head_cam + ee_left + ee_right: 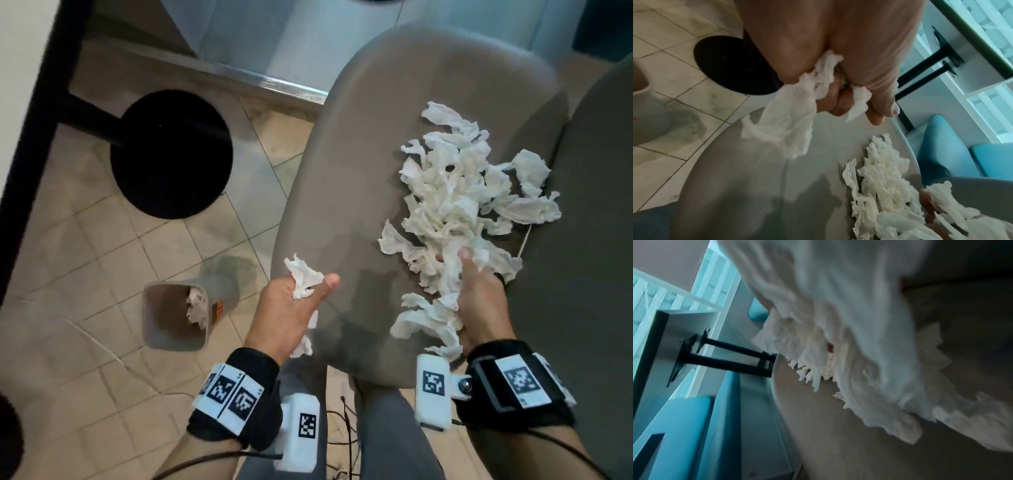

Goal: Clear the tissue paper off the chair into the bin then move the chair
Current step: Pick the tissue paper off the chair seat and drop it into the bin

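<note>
A grey chair (370,137) carries a pile of torn white tissue paper (455,192) on the right of its seat. My left hand (291,301) hovers over the seat's left edge and grips a wad of tissue (303,277); the left wrist view shows the fingers curled round that wad (789,116). My right hand (476,291) lies at the pile's near end, fingers closed round a bunch of tissue (442,298). The right wrist view is mostly filled with blurred tissue (849,337). A grey bin (178,315) stands on the floor to the left, with some tissue inside.
A black round table base (171,154) sits on the tiled floor beyond the bin, under a table edge (30,120) at the left. Teal seats (962,154) stand past the chair. Another grey chair's back (596,240) is at the right. Cables trail near my legs.
</note>
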Demonstrator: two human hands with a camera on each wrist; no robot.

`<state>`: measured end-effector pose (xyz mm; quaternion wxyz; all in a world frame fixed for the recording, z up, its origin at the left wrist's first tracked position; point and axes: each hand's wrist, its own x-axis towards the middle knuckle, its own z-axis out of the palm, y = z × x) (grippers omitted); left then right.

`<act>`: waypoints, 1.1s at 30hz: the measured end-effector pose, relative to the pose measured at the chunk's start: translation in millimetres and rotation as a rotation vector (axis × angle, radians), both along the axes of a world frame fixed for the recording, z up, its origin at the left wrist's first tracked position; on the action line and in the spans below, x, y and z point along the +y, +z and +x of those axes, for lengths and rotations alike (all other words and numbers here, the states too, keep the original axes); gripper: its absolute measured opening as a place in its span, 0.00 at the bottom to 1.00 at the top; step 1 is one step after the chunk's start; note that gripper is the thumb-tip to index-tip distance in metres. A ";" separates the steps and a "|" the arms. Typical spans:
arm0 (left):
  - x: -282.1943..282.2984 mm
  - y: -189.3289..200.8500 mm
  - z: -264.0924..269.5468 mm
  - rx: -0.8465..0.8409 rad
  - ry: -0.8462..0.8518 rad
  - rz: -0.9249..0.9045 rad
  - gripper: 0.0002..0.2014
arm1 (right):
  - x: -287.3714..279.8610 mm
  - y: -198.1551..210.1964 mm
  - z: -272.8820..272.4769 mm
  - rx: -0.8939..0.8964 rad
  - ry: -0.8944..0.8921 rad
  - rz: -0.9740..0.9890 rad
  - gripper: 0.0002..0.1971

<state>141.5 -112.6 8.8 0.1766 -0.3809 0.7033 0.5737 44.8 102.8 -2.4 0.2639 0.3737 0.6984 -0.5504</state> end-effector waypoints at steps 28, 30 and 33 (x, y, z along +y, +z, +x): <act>-78.7 21.6 356.5 -0.038 0.814 -0.093 0.18 | -224.1 20.5 258.4 -0.141 1.036 -0.091 0.38; -99.8 14.4 382.2 -0.040 0.809 -0.076 0.18 | -253.2 16.0 291.3 -0.099 1.143 -0.030 0.27; -133.3 -0.5 411.7 -0.043 0.732 -0.075 0.03 | -286.9 -7.6 335.4 -0.042 1.305 0.084 0.27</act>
